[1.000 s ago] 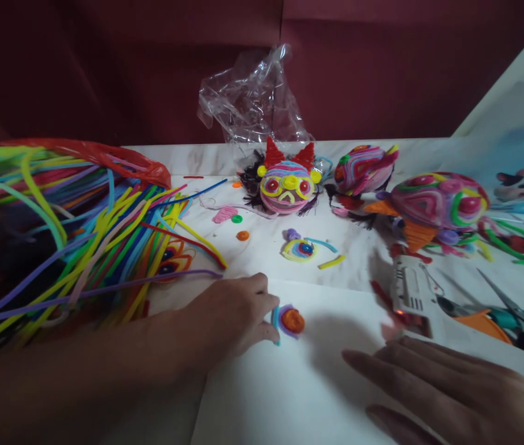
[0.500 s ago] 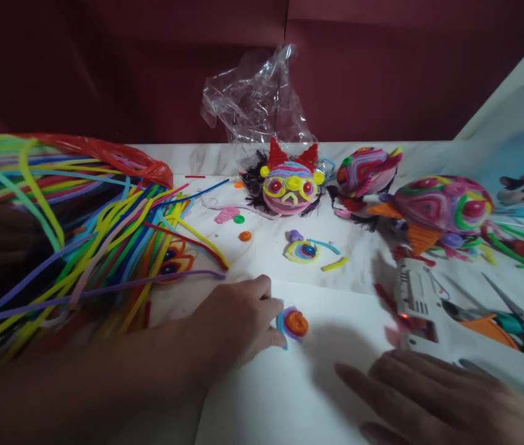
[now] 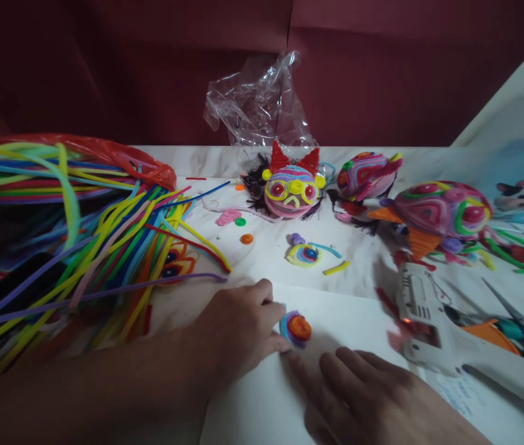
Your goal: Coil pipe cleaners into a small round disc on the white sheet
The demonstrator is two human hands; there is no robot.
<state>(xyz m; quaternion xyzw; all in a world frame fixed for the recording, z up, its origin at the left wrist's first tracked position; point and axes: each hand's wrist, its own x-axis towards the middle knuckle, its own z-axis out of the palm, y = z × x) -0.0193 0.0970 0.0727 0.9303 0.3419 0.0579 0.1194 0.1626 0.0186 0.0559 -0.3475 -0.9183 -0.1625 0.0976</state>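
My left hand (image 3: 236,330) rests on the white sheet (image 3: 336,315) and pinches a small coiled pipe-cleaner disc (image 3: 295,328), orange in the middle with purple and blue rings. My right hand (image 3: 364,402) lies flat on the sheet just below and right of the disc, fingertips almost at it, holding nothing. A white glue gun (image 3: 422,315) lies to the right of the disc.
A big bundle of coloured pipe cleaners (image 3: 76,235) spills from a red bag (image 3: 118,157) on the left. Three pipe-cleaner figures (image 3: 292,188) (image 3: 366,175) (image 3: 442,213) stand at the back, with a clear plastic bag (image 3: 257,105) behind. Small coils (image 3: 304,254) and scissors (image 3: 516,321) lie about.
My right hand has slid left across the sheet until its fingertips are just under the disc. My left hand has kept its hold on the disc.
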